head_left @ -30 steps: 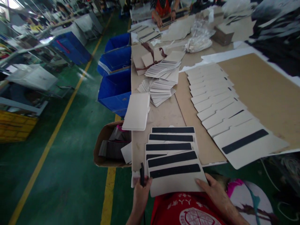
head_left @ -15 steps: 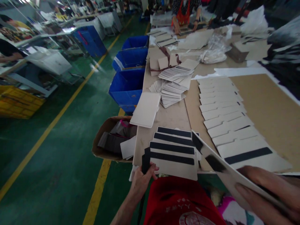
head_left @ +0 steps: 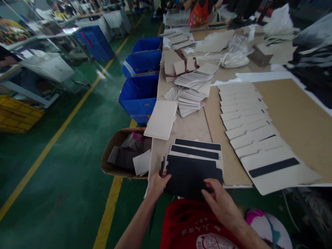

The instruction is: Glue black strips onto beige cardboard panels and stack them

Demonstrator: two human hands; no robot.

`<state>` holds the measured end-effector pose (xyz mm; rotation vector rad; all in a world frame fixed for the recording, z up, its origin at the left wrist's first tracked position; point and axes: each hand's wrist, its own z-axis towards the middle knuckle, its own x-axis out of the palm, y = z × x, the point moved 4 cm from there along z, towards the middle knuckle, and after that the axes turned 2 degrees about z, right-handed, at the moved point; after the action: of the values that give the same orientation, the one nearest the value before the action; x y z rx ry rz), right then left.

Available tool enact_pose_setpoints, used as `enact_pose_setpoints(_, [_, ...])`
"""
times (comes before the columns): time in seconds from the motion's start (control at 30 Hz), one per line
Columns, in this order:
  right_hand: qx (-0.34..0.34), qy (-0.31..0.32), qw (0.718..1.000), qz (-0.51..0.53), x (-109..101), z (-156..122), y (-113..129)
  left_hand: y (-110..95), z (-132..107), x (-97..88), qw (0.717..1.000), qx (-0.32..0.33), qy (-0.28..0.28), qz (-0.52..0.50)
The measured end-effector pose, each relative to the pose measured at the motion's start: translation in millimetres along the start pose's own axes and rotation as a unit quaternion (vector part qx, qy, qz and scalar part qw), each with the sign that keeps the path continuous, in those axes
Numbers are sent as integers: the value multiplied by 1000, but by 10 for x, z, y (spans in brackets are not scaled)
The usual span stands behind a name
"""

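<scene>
Head camera looks down over the near edge of the long beige worktable [head_left: 186, 129]. My left hand [head_left: 157, 182] is closed in a pinch on a thin dark strip [head_left: 162, 165], which stands nearly upright just at the left edge of the flat black rectangular card [head_left: 189, 174]. My right hand [head_left: 220, 204] is open with the fingers spread, and its fingertips [head_left: 207, 183] rest on the near right part of that card. The card lies flat at the table's near edge, on top of a stepped stack of white cards with black bands [head_left: 197, 148], covering the nearest ones.

To my right, a row of overlapping white notched cards [head_left: 246, 121] runs along a brown board sheet [head_left: 293, 114]; the nearest one carries a black band. Farther up the table sits a fanned pile of white cards [head_left: 190, 93], and a plain white card stack [head_left: 162, 119] overhangs the left edge. On the green floor beside the table stand an open brown cardboard box [head_left: 114, 162] holding dark pieces and a line of blue plastic bins [head_left: 140, 97]. Another person in an orange apron [head_left: 198, 12] works at the far end.
</scene>
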<state>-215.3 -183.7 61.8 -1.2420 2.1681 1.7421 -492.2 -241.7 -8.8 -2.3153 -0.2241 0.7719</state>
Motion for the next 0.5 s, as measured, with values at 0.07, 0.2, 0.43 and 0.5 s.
enact_pose_setpoints(0.07, [70,-142,987,-21,-171,-77,-548,24,68,50,1000,10,1,15])
enact_pose_setpoints(0.2, [240,-137,958,74,-45,-196,-1250,31,111,80,999,16,-10,32])
enact_pose_setpoints(0.43, [230,-53,945,228,64,-199,-1078,-43,96,-22,998,53,-30,35])
enact_pose_setpoints(0.5, [212,-69,951,214,2,-153,-1016,-66,100,-34,997,55,-38,38])
